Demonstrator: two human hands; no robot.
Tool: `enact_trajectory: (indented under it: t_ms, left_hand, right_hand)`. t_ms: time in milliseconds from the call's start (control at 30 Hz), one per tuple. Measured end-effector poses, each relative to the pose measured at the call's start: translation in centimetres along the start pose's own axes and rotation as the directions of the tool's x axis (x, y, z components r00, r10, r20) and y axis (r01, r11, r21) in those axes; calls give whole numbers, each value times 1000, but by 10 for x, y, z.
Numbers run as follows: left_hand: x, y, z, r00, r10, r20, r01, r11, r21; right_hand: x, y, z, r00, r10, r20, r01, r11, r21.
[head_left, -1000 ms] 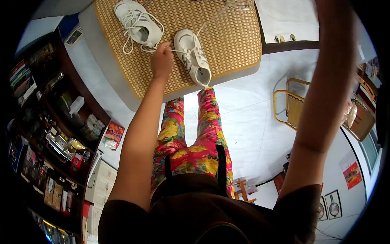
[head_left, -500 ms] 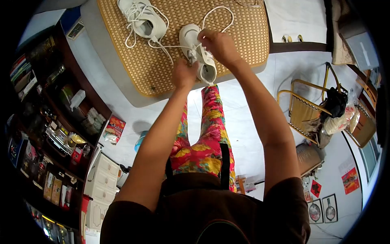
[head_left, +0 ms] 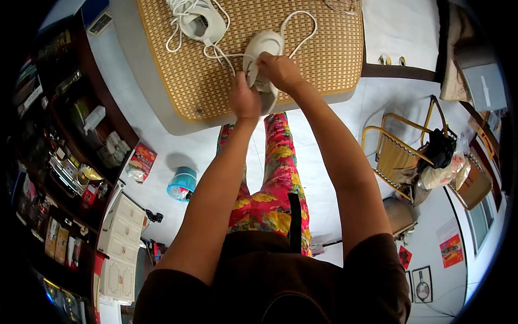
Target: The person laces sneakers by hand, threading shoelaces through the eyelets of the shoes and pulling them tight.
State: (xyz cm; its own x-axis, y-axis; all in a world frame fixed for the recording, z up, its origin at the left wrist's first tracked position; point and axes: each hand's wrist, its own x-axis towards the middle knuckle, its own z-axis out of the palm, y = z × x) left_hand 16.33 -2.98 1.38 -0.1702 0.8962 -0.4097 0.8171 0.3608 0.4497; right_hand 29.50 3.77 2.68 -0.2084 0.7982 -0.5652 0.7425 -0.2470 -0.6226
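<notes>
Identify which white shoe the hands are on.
The nearer shoe, right of the other shoe: left hand and right hand are both on it, while neither touches the other.

Seen from a single camera worn on the person's head, a wide, curved view looks forward and steeply down over a dark shirt (head_left: 270, 264) and floral trousers (head_left: 278, 183). The shirt, nearest the lens, spans the bottom of the frame; the left hand (head_left: 244, 99), the right hand (head_left: 280, 73) and a white shoe (head_left: 266, 44) lie an arm's reach out, above center on a woven mat (head_left: 324, 59). Shelves (head_left: 102, 183) bend along the left edge, a yellow-framed chair (head_left: 396, 156) farther off at right.
</notes>
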Motion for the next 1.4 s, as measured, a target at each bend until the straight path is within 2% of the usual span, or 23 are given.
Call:
enact_trajectory:
  t_ms: [33,67,167,200,300,400,433,500,600,667,700,800,900,1000,1233,1400]
  left_hand:
    - [3,-11,-3,998,44,-49,-44,999,18]
    - [7,-24,-9,993,112,-29,-112,994,3]
    - [13,-42,-29,988,135,-73,-126,986,113]
    - [12,-40,-35,992,92,-89,-82,991,101]
    - [5,-35,-57,992,73,-101,-62,993,105]
    - [-1,-39,-60,980,-136,144,154,980,-125]
    - [-2,-44,-56,958,-232,171,267,938,-222]
    - [3,-47,-47,885,-395,248,465,788,-404]
    - [10,-39,-45,833,-501,237,546,674,-498]
    - [9,-22,-53,700,-566,435,656,271,-705]
    - [9,-17,-57,634,-556,537,663,35,-748]
    - [13,-10,-53,676,-461,574,575,-156,-803]
    - [15,-18,-38,707,-403,580,533,-234,-813]
    - [21,-15,-30,683,-428,592,505,-309,-806]
    - [21,-14,-22,662,-479,577,505,-283,-815]
    - [21,-13,-19,690,-463,556,483,-276,-831]
  right_hand:
    - [0,4,7,1000,22,17,-21,1000,-16]
    - [2,13,19,999,-2,51,-3,996,89]
    - [-4,-9,24,997,-41,-58,47,993,110]
    - [-1,-6,34,981,-84,-176,99,992,79]
    - [3,-19,39,933,-98,-347,107,994,8]
    - [9,-23,41,953,-130,-275,92,985,-148]
    - [11,-22,44,953,-170,-251,122,973,-194]
    - [15,-19,41,946,-251,-205,186,939,-290]
    - [17,-24,39,946,-296,-130,231,901,-367]
    - [17,-27,37,944,-319,-80,265,881,-393]
    - [19,-30,37,939,-340,-56,290,868,-404]
    - [23,-31,35,938,-345,-47,289,847,-447]
    - [23,-31,40,931,-360,-62,296,842,-451]
    - [26,-27,39,929,-370,-30,321,841,-436]
    - [32,-22,27,928,-369,47,364,877,-313]
    - [30,-25,27,911,-411,26,384,826,-413]
